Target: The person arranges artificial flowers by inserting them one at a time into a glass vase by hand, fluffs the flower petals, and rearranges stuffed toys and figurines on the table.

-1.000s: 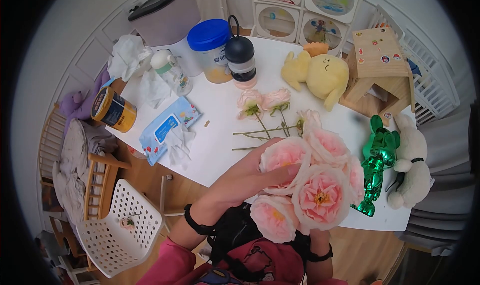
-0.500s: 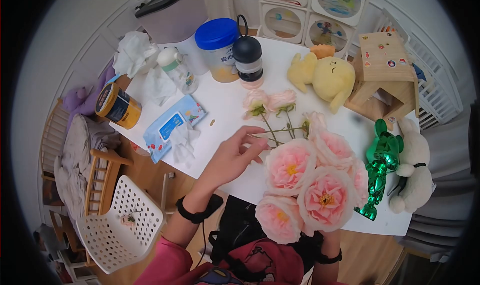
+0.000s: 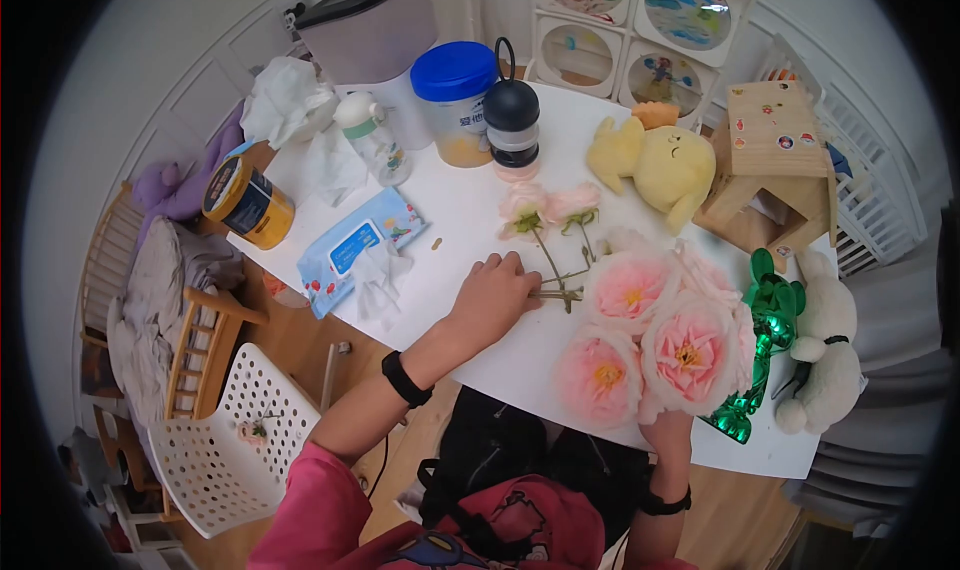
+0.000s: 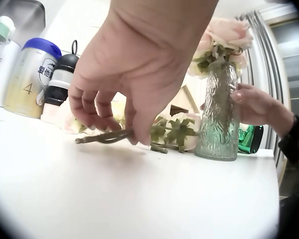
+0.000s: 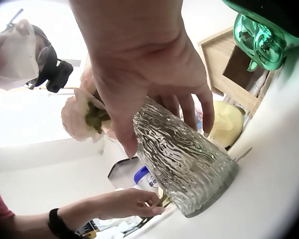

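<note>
My left hand [image 3: 495, 295] pinches the cut end of a rose stem [image 4: 102, 137] between thumb and fingers, close over the table. The stem's leaves [image 4: 177, 133] spread to the right of the hand. Two pale pink roses [image 3: 572, 204] lie on the table beyond it, their stems crossing near my fingers. With my right hand [image 5: 149, 74] I grip the upper part of a ribbed clear glass vase [image 5: 184, 159]. Several large pink roses [image 3: 690, 355] fill the vase and hide it in the head view. It stands upright on the table in the left wrist view.
A shiny green bear figure [image 3: 765, 335] and a white plush [image 3: 828, 345] are right of the vase. Behind lie a yellow plush [image 3: 672, 170] and a wooden house [image 3: 770, 135]. Wipes [image 3: 350, 250], a blue-lidded tub [image 3: 455, 75] and a black-topped container [image 3: 512, 110] are leftward.
My left hand has left the roses in the vase, reached to the stems on the table and taken hold of one. The vase has shifted right and away from my body.
</note>
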A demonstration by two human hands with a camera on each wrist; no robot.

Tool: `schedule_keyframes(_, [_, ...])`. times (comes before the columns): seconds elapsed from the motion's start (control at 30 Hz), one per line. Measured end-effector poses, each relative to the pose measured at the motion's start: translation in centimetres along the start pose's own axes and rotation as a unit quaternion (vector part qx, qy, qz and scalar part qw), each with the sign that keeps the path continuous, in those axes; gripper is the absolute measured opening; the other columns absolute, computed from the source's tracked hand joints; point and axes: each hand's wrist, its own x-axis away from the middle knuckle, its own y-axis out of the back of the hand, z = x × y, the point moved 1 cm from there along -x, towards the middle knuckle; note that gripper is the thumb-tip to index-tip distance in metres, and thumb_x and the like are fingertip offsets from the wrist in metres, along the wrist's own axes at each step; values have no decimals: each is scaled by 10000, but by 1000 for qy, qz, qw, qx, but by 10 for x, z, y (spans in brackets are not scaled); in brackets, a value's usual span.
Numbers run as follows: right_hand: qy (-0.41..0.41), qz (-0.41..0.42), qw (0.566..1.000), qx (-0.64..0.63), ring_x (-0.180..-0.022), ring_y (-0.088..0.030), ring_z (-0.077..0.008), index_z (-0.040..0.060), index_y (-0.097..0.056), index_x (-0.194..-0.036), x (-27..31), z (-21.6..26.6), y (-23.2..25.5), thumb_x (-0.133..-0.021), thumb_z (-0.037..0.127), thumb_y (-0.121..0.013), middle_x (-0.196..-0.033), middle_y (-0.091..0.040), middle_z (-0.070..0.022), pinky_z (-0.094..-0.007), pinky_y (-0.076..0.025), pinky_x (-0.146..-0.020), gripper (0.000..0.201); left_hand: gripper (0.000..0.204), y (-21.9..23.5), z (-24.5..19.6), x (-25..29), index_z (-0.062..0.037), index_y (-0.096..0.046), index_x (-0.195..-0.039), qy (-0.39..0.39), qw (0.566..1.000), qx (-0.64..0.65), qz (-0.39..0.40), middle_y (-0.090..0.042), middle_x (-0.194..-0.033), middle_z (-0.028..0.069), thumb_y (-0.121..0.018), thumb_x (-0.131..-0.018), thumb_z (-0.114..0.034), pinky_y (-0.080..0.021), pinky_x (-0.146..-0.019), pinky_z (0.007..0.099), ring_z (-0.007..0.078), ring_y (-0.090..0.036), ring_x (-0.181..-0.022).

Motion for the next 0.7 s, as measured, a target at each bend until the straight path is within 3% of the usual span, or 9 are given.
schedule_keyframes(0.07, [-59, -12, 996, -70, -1118, -564, -376, 45, -594, -1210, -7, 6, 9, -806, 76, -560, -1160, -622, -192, -453, -407, -985, 407, 163, 7, 4, 2, -127, -693, -941, -10, 996, 19, -84, -585, -921, 70, -692, -807, -218, -456, -787, 381, 257, -576, -886])
schedule_keyframes(0.23, [-37, -45, 998, -37, -1086, -574, -386, 42, -598, -1186, -17, 3, 14, -783, 127, -636, -1137, -628, -202, -440, -440, -926, 413, 127, 24, 10, 5, -124, -726, -892, -1, 985, 9, -175, -613, -826, 48, -694, -807, -211, -468, -726, 382, 243, -596, -795])
schedule_keyframes(0.3, [-71, -68, 993, -60, -1052, -591, -386, 17, -592, -1178, -13, -7, 8, -775, 116, -659, -1114, -635, -208, -418, -464, -883, 421, 126, 31, 12, 6, -116, -733, -889, -5, 979, 8, -202, -623, -803, 46, -696, -806, -203, -476, -689, 374, 238, -604, -762])
schedule_keyframes(0.47, [-71, -98, 990, -75, -1014, -617, -366, -14, -593, -1155, -16, -6, 11, -768, 90, -665, -1082, -648, -213, -388, -478, -847, 407, 138, 41, 18, 9, -72, -729, -934, 52, 956, 119, -265, -647, -779, 87, -692, -827, -151, -486, -589, 322, 232, -629, -660])
schedule_keyframes(0.7, [-105, -83, 988, -82, -965, -633, -380, -14, -600, -1142, -16, -6, 10, -762, 87, -666, -1031, -657, -230, -380, -493, -800, 399, 150, 25, 32, 15, -53, -712, -960, 129, 937, 219, -241, -649, -755, 90, -684, -848, -149, -487, -583, 302, 182, -647, -631])
